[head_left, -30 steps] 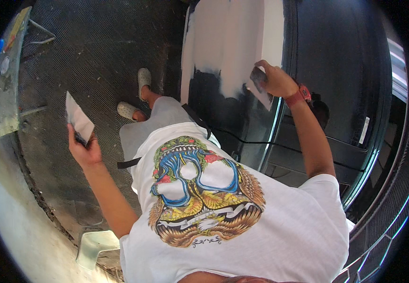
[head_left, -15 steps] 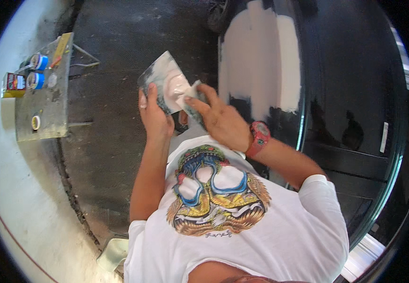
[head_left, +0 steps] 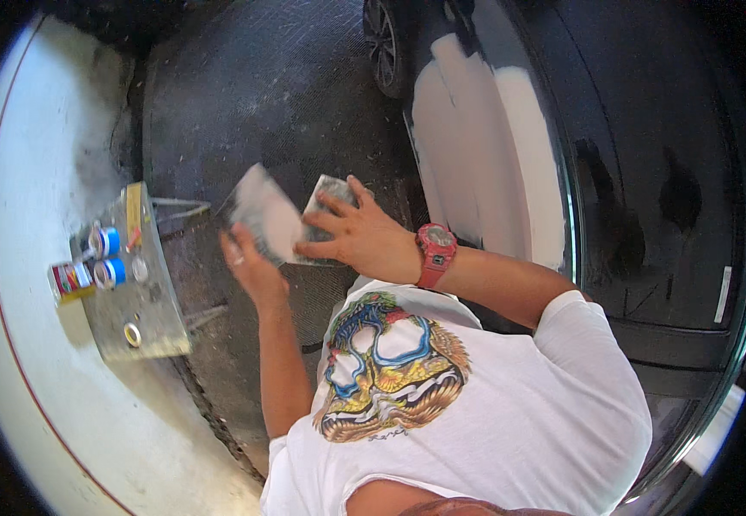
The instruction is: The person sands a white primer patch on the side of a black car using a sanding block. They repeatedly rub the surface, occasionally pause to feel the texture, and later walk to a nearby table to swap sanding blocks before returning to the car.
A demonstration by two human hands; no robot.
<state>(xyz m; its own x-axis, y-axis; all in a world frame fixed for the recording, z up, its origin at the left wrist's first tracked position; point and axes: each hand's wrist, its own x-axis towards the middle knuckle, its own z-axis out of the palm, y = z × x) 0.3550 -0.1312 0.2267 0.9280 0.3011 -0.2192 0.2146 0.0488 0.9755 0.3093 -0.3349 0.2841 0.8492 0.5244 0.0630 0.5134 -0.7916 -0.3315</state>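
Observation:
My left hand (head_left: 257, 268) is closed on the near edge of a flat mixing board (head_left: 242, 199), held up tilted in front of me. Pale pink putty (head_left: 275, 222) is smeared across the board's face. In my right hand (head_left: 364, 239) is a flat, putty-smeared spreader (head_left: 331, 186), with the fingers spread over its face. The spreader is right beside the board's right edge; whether the two touch, I cannot tell. On the dark car (head_left: 631, 172) to the right, a broad patch of pale filler (head_left: 467, 146) covers the side panel.
At the left, a worn table (head_left: 156, 314) stands by the white wall (head_left: 29, 284). It bears blue-and-white tins (head_left: 108, 241), a box-like yellow-and-red container (head_left: 70, 279) and a roll of tape (head_left: 133, 334). A car wheel (head_left: 383, 47) shows at the far end.
Both hands have moved left and a little nearer in the picture with the board and spreader. The spreader has turned more face-up. My view has shifted, showing more of the wheel.

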